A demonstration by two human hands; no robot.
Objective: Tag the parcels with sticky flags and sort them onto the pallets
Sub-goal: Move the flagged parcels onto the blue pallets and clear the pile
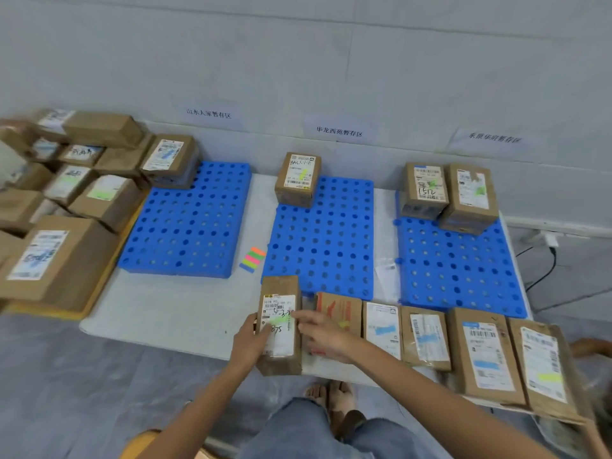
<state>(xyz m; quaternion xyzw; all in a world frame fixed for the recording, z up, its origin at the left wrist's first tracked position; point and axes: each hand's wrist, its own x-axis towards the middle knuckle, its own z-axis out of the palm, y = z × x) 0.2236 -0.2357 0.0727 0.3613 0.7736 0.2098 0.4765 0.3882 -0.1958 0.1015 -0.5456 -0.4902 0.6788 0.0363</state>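
Brown cardboard parcel [280, 326] lies at the white sheet's [165, 309] near edge, long axis pointing away from the person. Left hand [250, 342] grips its side; right hand's [323, 336] straight fingers press its green flag [281, 320]. Three blue perforated pallets [324, 246] carry four other parcels [298, 178].

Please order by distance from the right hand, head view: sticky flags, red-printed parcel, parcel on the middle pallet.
1. Red-printed parcel, right by the right hand.
2. Sticky flags, farther off, up and left.
3. Parcel on the middle pallet, at its far left corner.
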